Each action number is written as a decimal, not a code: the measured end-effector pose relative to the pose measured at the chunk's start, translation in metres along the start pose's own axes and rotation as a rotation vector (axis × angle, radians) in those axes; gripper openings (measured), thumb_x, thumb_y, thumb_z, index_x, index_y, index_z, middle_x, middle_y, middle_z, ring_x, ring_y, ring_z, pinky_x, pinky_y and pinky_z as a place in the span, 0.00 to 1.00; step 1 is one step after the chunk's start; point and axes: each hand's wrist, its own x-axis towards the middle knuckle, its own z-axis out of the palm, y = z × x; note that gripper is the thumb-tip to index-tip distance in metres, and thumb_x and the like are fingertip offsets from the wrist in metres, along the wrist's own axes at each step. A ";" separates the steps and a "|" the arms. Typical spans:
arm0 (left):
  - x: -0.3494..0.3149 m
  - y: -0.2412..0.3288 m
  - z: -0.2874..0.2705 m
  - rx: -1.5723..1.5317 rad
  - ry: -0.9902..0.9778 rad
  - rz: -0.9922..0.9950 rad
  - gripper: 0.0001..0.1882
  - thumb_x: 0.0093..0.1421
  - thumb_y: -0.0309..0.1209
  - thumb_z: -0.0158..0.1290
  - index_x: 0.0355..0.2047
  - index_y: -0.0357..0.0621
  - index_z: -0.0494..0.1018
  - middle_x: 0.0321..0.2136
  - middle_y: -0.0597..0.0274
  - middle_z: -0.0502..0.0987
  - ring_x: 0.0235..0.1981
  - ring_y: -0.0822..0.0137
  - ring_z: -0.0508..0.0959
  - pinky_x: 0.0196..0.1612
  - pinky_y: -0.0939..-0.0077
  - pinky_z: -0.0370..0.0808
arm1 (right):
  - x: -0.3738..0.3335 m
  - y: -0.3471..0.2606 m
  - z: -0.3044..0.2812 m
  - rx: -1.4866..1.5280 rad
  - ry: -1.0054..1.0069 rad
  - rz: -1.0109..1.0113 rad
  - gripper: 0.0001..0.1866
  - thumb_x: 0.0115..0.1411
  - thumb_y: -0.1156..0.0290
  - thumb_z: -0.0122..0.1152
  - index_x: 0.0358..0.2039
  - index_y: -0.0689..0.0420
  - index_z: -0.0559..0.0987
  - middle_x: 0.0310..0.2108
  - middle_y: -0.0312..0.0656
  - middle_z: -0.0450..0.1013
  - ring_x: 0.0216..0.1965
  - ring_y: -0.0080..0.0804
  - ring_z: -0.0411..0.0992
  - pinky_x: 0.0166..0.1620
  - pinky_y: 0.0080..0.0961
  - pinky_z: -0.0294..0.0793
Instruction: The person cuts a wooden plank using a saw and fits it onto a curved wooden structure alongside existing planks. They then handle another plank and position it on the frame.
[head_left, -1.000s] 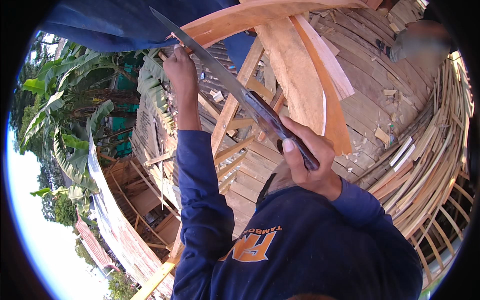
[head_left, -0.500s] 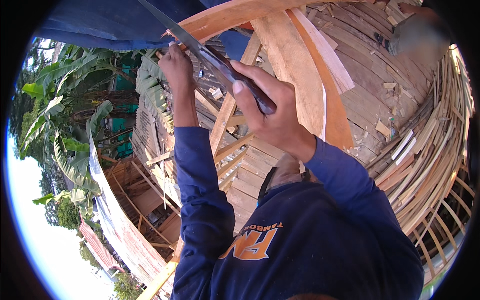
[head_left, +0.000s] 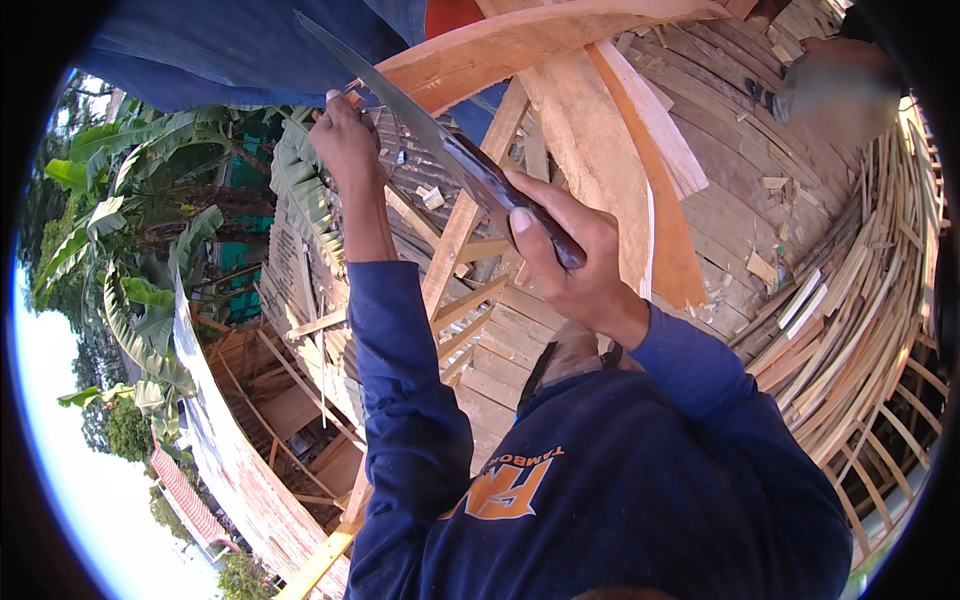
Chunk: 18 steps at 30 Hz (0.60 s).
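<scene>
My right hand [head_left: 580, 255] grips the dark brown handle of a hand saw [head_left: 405, 105], thumb laid along its side. Its long grey blade tapers away to the upper left and crosses the end of a curved wooden plank [head_left: 540, 45]; the teeth do not show. Just beyond the blade, my left hand [head_left: 345, 140] is closed around a small end piece of wood [head_left: 354, 98], mostly hidden by the fingers. Whether this piece is still joined to the plank I cannot tell.
Wide boards [head_left: 590, 130] lean below the plank. Wood chips lie on the plank floor [head_left: 740, 210]. A stack of thin strips [head_left: 850, 320] lines the right side. Another person [head_left: 840, 85] is at the upper right. Blue cloth [head_left: 230, 50] hangs upper left, above banana leaves [head_left: 140, 260].
My right hand has drawn the saw back toward the lower right, and its tip now shows. My left hand has shifted slightly left and down beside the plank's end.
</scene>
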 end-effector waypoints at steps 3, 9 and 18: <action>0.008 0.008 -0.034 0.010 0.074 0.139 0.22 0.67 0.39 0.42 0.22 0.34 0.71 0.12 0.73 0.60 0.13 0.81 0.55 0.16 0.80 0.49 | -0.028 -0.010 -0.027 -0.051 -0.002 0.022 0.19 0.59 0.71 0.54 0.47 0.71 0.74 0.32 0.50 0.77 0.28 0.26 0.77 0.31 0.19 0.74; -0.071 -0.043 -0.056 0.288 -0.217 -0.084 0.26 0.67 0.47 0.43 0.22 0.36 0.73 0.13 0.74 0.59 0.16 0.81 0.55 0.19 0.82 0.50 | -0.023 -0.021 -0.075 -0.031 0.211 0.008 0.21 0.59 0.69 0.50 0.48 0.72 0.73 0.20 0.40 0.73 0.20 0.20 0.70 0.27 0.16 0.69; -0.189 -0.104 0.079 0.670 -0.601 0.022 0.20 0.64 0.42 0.47 0.33 0.33 0.72 0.23 0.44 0.76 0.28 0.42 0.75 0.33 0.57 0.69 | -0.078 -0.033 -0.198 -0.345 0.436 0.002 0.22 0.62 0.68 0.46 0.50 0.73 0.71 0.16 0.39 0.69 0.17 0.21 0.67 0.26 0.17 0.69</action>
